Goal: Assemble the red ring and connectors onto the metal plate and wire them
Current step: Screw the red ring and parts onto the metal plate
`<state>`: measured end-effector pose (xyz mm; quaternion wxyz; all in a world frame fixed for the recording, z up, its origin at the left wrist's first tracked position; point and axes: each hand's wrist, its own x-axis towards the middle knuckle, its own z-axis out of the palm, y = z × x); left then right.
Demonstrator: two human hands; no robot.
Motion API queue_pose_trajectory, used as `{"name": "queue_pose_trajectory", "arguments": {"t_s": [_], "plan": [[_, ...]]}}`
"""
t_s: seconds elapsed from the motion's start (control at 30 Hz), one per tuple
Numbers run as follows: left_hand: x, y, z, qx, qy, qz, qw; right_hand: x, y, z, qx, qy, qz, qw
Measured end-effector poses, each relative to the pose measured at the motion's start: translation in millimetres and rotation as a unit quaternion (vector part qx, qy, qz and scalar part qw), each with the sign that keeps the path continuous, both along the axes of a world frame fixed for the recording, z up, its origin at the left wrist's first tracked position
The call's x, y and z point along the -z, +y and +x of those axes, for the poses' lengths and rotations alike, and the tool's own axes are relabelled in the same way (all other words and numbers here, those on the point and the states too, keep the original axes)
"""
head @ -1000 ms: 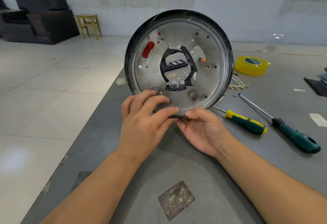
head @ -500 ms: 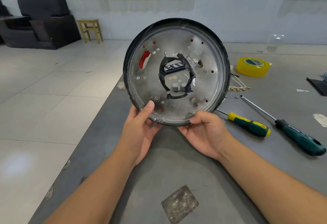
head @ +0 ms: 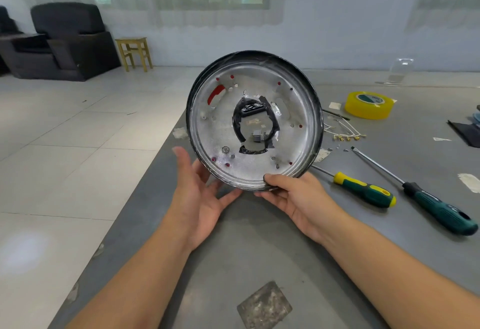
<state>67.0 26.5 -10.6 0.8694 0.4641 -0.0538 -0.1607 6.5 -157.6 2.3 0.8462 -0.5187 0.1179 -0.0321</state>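
Note:
A round metal plate (head: 291,110) with a dark rim stands nearly upright above the grey table, its shiny face toward me. Its central hole is edged with black tape, and red shows through a curved slot (head: 215,93) and several small holes. My right hand (head: 298,198) grips the plate's lower rim, thumb on the front. My left hand (head: 200,196) is open beside the lower left rim, its fingers straight and just off the plate. Thin white wires with brass connectors (head: 345,135) lie on the table right of the plate.
Two green-handled screwdrivers (head: 363,191) (head: 439,210) lie at the right. A yellow tape roll (head: 368,105) sits further back. The grey table's left edge (head: 124,224) runs diagonally, with tiled floor beyond. A black armchair and a wooden stool stand far left.
My left hand has let go of the plate's lower left rim and opened beside it. The plate has shifted right and tilted slightly, held by my right hand alone.

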Motion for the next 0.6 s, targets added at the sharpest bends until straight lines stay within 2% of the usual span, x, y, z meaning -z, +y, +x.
{"name": "queue_pose_trajectory", "arguments": {"t_s": [0.1, 0.2, 0.43, 0.6], "plan": [[0.7, -4.1, 1.6, 0.045, 0.042, -0.053, 0.997, -0.8, 3.5, -1.8, -0.012, 0.013, 0.021, 1.0], [2.6, -9.1, 0.1, 0.099, 0.03, -0.055, 0.993, 2.8, 12.0, -2.7, -0.029, 0.013, 0.027, 0.999], [7.2, -9.9, 4.5, 0.095, 0.023, -0.081, 0.992, 2.2, 17.9, -6.4, -0.045, 0.0, -0.008, 0.999], [5.6, -10.0, 4.1, 0.072, 0.029, -0.081, 0.994, -0.1, 19.2, -7.2, -0.031, -0.013, -0.084, 0.996]]}}
